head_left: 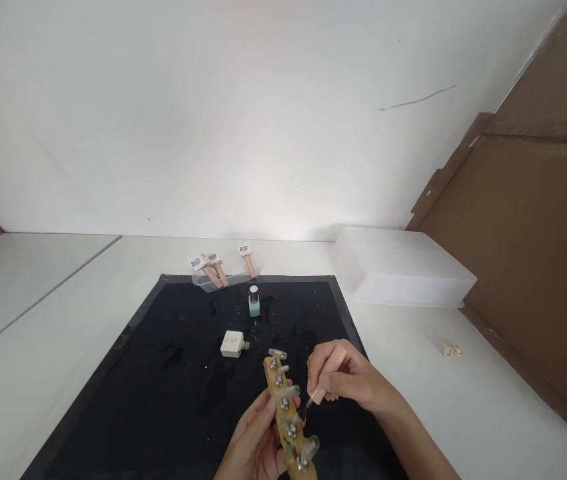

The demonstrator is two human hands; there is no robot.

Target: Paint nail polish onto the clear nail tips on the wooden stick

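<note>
My left hand grips a wooden strip from below, its far end tilted up. Along the strip sit several silver metal knobs with clear false nail tips sticking out to the right. Pinched in the fingers of my right hand is a nail polish brush by its pink cap. Its dark bristles are at one of the nail tips; whether they touch it I cannot tell. Left of the strip, a square white polish bottle lies capless on its side.
On the black mat stands a teal polish bottle. Behind it, pink sticks with printed labels lie in a clear tray. A white translucent box is at the back right, with small beige rings nearer me.
</note>
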